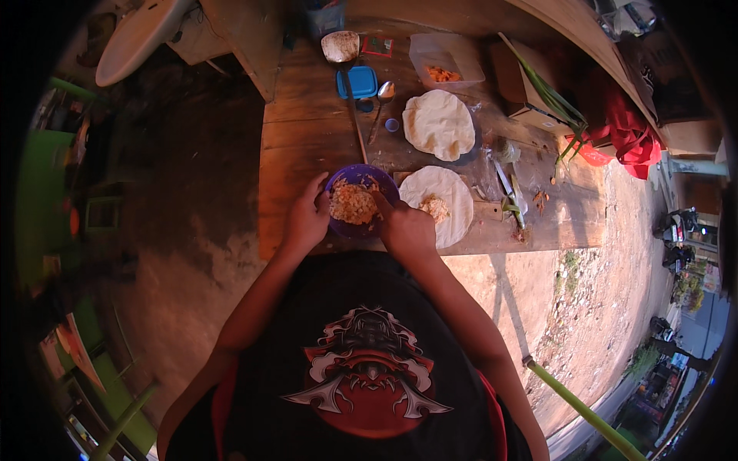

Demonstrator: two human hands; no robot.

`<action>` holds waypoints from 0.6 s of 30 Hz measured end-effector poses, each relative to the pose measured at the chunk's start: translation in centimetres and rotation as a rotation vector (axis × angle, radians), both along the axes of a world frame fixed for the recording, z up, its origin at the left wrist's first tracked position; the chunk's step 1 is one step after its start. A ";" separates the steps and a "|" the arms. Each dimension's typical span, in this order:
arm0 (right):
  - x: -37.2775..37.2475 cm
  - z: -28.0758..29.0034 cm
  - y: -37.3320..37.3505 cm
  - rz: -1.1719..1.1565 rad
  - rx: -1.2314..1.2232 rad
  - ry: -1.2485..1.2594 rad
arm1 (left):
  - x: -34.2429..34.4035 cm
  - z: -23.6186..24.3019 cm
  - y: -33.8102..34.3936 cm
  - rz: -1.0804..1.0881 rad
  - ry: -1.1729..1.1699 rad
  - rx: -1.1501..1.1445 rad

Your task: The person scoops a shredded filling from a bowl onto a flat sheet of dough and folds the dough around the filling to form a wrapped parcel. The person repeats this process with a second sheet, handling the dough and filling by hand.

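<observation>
A purple bowl holds a pale orange, crumbly food mixture near the table's front edge. My left hand grips the bowl's left rim, thumb on the edge. From the right, my right hand reaches over the rim with its fingers bent down at the mixture; whether they pinch anything is hidden. Just right of that hand lies a round flat wrapper with a small heap of the same filling on it. Behind it is a stack of plain round wrappers.
A long-handled spatula, a blue lid and a metal spoon lie behind the bowl. A clear container holds orange pieces. To the right are a knife, a cardboard box and a red bag.
</observation>
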State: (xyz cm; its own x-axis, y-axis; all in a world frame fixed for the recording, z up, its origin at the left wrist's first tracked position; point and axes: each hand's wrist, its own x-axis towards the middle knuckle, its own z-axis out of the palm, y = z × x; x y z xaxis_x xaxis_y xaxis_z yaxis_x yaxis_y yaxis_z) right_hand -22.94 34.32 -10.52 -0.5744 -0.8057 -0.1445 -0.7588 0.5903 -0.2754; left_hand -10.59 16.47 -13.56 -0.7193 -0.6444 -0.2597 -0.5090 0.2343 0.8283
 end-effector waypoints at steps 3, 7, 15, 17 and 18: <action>0.4 -1.1 0.8 0.057 0.036 -0.035 | 0.2 -1.4 -0.7 -0.028 0.046 -0.040; -0.7 -1.5 0.9 0.155 0.101 0.030 | 1.9 -3.7 -0.1 -0.057 0.108 -0.180; -1.0 -1.3 -0.2 0.186 0.034 0.071 | 1.8 -3.2 0.6 0.011 0.078 -0.025; -1.6 -0.6 0.3 0.196 0.052 0.058 | 1.9 -3.2 0.4 0.016 0.064 -0.056; -2.2 0.3 0.6 0.181 0.051 0.066 | 2.0 -2.7 0.5 0.017 0.054 -0.071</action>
State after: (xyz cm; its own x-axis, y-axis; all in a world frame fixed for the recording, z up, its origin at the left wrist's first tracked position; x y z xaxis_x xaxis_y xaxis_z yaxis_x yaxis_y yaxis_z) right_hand -25.16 34.93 -10.18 -0.4304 -0.8893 -0.1547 -0.8693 0.4545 -0.1944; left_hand -8.59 16.95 -16.31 -0.7197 -0.6721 -0.1739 -0.4685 0.2853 0.8361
